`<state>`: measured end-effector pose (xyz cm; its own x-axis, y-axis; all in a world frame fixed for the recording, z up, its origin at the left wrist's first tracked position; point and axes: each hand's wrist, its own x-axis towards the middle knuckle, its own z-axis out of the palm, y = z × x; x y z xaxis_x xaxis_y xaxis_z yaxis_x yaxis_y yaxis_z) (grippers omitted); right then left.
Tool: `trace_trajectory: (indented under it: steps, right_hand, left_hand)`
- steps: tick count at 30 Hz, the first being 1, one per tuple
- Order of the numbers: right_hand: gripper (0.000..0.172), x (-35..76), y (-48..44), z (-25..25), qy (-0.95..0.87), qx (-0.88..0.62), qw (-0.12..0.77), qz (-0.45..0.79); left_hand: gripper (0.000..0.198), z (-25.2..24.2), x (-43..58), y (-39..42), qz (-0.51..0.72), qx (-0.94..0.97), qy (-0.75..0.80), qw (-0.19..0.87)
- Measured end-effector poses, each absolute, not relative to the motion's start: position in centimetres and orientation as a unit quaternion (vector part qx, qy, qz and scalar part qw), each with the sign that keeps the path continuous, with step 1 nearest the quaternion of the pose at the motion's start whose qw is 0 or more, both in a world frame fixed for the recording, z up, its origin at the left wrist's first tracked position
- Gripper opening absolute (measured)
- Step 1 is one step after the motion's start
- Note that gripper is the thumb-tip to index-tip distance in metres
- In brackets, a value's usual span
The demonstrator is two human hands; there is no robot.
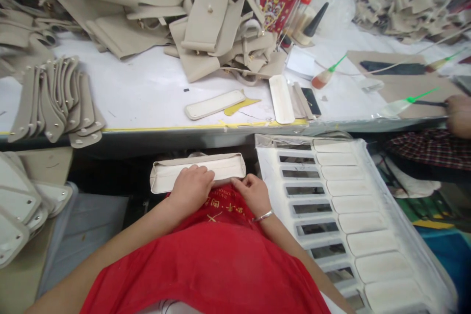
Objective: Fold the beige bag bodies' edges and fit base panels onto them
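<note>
Fingers of my left hand (192,187) lie pressed together, slightly curled, against the inside of a rimmed, white-lined bag piece (165,176); whether that thumb clamps it, I cannot tell. My right hand (253,196) pinches its near edge by the right corner. It sits above my red apron (209,260), on the near side of the work surface (136,91), left of a slotted rack (299,167) bearing pale panels (371,243). I judge the step as shaping that rim; the next move calls for an even pinch along it.
</note>
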<state>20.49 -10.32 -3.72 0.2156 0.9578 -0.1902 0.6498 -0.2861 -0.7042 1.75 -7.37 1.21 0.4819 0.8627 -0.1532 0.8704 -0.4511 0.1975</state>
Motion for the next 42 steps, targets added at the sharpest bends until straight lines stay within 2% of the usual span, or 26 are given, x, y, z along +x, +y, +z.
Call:
trace_trajectory:
  steps: [2,5,10,16,21,30,42]
  right_hand:
    - [0.047,20.5,-10.3,-3.7,-0.489,-0.717,0.228,0.442]
    - [0.044,19.9,-10.1,-3.3,-0.368,-0.667,0.234,0.604]
    - [0.032,17.9,-9.9,-1.8,-0.200,-0.630,0.262,0.703]
    - [0.027,15.3,-10.1,-1.5,-0.140,-0.618,0.299,0.713]
    - [0.026,14.0,-10.0,-1.6,-0.131,-0.621,0.310,0.708]
    - [0.028,12.1,-10.1,-2.1,-0.137,-0.633,0.342,0.681]
    - [0.030,8.7,-10.4,-2.4,-0.139,-0.639,0.325,0.683]
  left_hand:
    - [0.015,1.0,1.5,-7.1,-0.013,0.840,0.520,0.151]
    - [0.013,0.8,1.1,-6.9,-0.004,0.822,0.542,0.176]
    - [0.012,0.8,0.6,-6.7,-0.009,0.834,0.514,0.200]
    - [0.016,0.7,0.2,-6.4,0.007,0.844,0.496,0.203]
    - [0.008,0.7,-1.4,-7.1,0.021,0.847,0.495,0.192]
    - [0.019,0.5,-5.5,-6.9,0.002,0.844,0.498,0.197]
    - [0.020,0.5,-5.2,-7.6,0.019,0.835,0.525,0.163]
